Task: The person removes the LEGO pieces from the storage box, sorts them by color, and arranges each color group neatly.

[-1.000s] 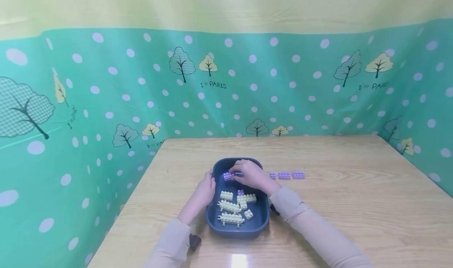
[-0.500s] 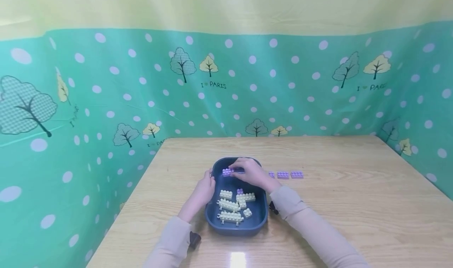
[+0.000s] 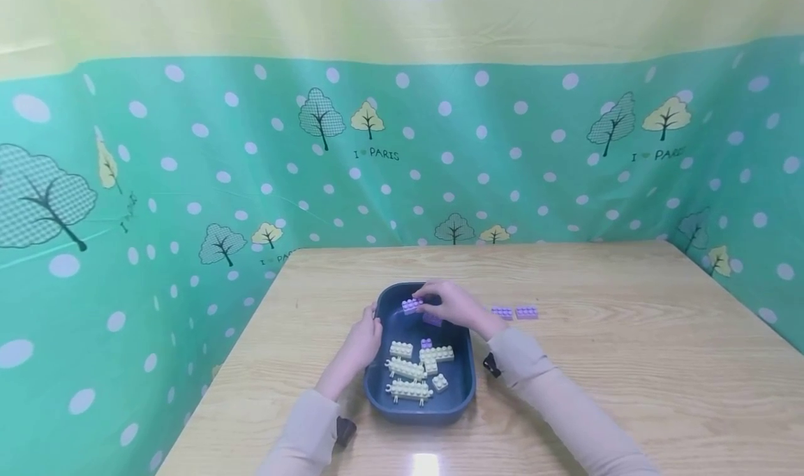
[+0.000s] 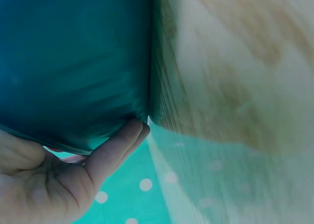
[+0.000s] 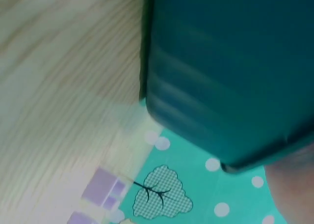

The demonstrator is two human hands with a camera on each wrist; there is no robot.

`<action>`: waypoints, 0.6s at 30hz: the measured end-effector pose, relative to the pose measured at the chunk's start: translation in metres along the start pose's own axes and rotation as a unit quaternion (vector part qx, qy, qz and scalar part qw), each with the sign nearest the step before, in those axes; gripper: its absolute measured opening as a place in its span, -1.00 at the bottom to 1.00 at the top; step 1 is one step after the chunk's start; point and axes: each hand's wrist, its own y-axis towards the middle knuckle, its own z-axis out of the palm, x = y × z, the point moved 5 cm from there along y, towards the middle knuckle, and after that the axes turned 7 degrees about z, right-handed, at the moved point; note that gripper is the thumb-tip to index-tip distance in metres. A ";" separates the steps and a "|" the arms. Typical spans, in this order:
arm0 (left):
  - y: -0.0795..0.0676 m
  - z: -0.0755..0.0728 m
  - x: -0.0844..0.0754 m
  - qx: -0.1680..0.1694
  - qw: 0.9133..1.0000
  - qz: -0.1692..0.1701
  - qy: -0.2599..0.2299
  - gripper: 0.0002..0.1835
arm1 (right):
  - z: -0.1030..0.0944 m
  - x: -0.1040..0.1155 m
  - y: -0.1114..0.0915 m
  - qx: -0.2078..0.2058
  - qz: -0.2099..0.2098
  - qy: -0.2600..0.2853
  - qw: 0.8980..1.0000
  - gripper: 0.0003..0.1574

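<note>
In the head view, my left hand (image 3: pixel 364 338) holds the left rim of a dark blue plastic bin (image 3: pixel 419 414). The left wrist view shows its fingers (image 4: pixel 113 153) against the bin's outer wall. My right hand (image 3: pixel 453 304) is over the bin's far end, pinching a purple toy brick (image 3: pixel 411 306) between thumb and fingertips. Beneath that hand, another purple brick (image 3: pixel 433 319) is partly covered. A small purple brick (image 3: pixel 426 343) lies mid-bin beside cream bricks (image 3: pixel 401 349). Nearer the front are two long cream pieces (image 3: pixel 410 390) with small side prongs. Only the right hand's edge shows in the right wrist view.
Two purple bricks (image 3: pixel 526 313) lie in a row on the wooden table (image 3: pixel 603 378), right of the bin. A green dotted cloth (image 3: pixel 402 183) with printed trees hangs behind and along the sides. Dark wrist gear (image 3: pixel 344 430) sits by the left sleeve.
My right hand has shifted slightly right with the pinched purple brick, and a second purple brick now shows beneath it. The small brick on the table is now hidden. My left hand stays put.
</note>
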 end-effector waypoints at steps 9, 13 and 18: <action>0.001 0.000 0.001 0.005 1.000 -0.003 -0.001 -0.53 | -0.018 -0.010 -0.010 -0.019 0.012 -0.010 1.000 -0.67; 0.000 0.000 -0.001 0.008 1.000 -0.004 -0.002 -0.53 | -0.026 -0.014 -0.014 -0.022 0.026 -0.008 0.999 -0.66; 0.000 0.000 0.000 0.011 1.000 -0.007 -0.004 -0.52 | -0.035 -0.019 -0.020 -0.026 0.051 0.009 0.998 -0.66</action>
